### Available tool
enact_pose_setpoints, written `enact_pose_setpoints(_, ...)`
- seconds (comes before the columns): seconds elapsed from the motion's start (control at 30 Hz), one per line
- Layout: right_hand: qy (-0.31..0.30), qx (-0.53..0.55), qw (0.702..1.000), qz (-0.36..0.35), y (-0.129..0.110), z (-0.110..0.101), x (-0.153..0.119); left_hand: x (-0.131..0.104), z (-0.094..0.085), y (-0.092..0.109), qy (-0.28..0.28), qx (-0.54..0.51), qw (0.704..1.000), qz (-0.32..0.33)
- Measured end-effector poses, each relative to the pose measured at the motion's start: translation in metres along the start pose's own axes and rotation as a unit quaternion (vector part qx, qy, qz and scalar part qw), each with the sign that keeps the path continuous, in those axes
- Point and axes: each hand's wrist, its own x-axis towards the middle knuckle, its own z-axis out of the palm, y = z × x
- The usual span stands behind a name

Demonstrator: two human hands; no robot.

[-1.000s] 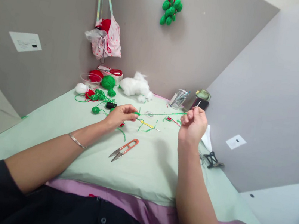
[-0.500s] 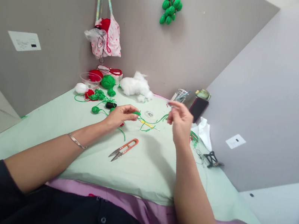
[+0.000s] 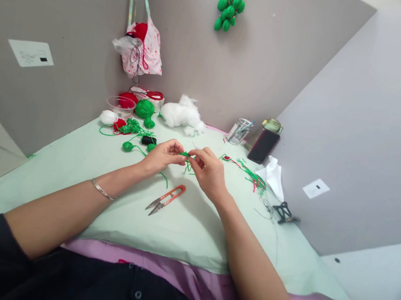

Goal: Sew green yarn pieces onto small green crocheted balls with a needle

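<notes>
My left hand [image 3: 163, 157] pinches a small green crochet piece [image 3: 184, 154] between thumb and fingertips. Close against it, my right hand [image 3: 210, 173] has thumb and index finger pressed together at the piece's right side. A thin needle [image 3: 194, 145] sticks out above the right fingertips; the rest of it is hidden by the fingers. Loose green yarn ends [image 3: 188, 167] hang below the piece. Orange-handled thread snips [image 3: 166, 199] lie on the table in front of both hands, blades toward the lower left.
Green yarn balls [image 3: 144, 108], a clear bowl [image 3: 120, 105] and white stuffing [image 3: 181, 114] sit at the back. To the right are a pen cup [image 3: 239, 132], a phone [image 3: 264, 147], yarn scraps [image 3: 252, 174], tissue [image 3: 274, 178] and a black stand [image 3: 285, 213]. A bag [image 3: 149, 53] hangs behind.
My right hand has come down and left from its raised position to meet the left hand at the green piece. The stretched green strand and yellow crochet hook are now out of sight.
</notes>
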Motion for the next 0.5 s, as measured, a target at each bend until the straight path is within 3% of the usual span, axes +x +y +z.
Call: enact_pose_setpoints(0.5, -0.046, 0.019, 0.999, 0.004, 0.0005, -0.001, 0.0002, 0.0009, 0.0001, -0.0045, -0.012, 0.01, 1.0, -0.003)
